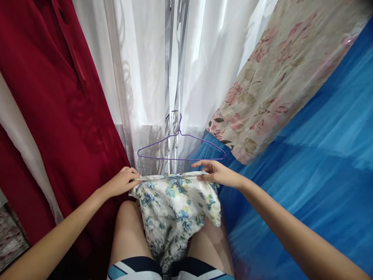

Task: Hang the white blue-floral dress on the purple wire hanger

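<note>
While our left hand point(122, 182) pinches one end of a white floral garment point(177, 200) between thumb and curled fingers, our right hand point(217, 173) grips the other end more loosely, its index finger stretched out free above the edge. Between the two, that top edge runs nearly straight across, and the blue-and-yellow-flowered cloth hangs in folds before our bare thighs point(128, 229), its lower part between them. Below, we see the hems of our patterned shorts point(134, 269).

Just beyond the garment hangs a purple wire hanger point(179, 133) with nothing on it, in front of pale vertical strips point(174, 74) and a white sheer curtain point(148, 58). To our left drops a dark red cloth point(70, 120); to our right, a beige cloth with pink flowers point(262, 93) overlies bright blue fabric point(314, 175).
</note>
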The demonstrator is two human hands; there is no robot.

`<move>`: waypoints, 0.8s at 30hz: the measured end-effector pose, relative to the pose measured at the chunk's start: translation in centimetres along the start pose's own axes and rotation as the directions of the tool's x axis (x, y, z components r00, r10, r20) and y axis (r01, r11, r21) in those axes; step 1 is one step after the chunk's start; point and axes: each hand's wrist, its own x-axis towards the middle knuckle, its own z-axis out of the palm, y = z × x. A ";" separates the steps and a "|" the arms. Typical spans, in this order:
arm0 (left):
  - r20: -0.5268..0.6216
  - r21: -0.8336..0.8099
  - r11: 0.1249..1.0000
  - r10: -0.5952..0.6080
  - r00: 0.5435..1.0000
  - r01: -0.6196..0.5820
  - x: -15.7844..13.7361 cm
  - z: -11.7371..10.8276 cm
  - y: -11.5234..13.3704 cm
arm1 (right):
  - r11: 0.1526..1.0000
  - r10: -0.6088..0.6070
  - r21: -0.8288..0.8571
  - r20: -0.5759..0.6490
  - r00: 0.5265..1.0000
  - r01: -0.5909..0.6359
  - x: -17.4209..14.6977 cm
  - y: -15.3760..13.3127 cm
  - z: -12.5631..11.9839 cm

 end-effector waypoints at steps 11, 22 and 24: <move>-0.032 0.064 0.995 0.080 0.996 -0.078 7.0 -1.5 1.0 | 0.816 -0.214 -0.578 -0.337 0.917 -0.022 6.9 2.1 2.3; 0.089 0.393 0.830 0.395 0.914 -0.396 8.6 6.3 7.7 | 0.781 -0.259 -0.623 -0.388 0.884 -0.045 6.8 3.0 5.1; 0.068 0.473 0.789 0.412 0.909 -0.393 8.4 6.7 7.6 | 0.796 -0.312 -0.605 -0.408 0.858 0.001 5.5 3.6 4.1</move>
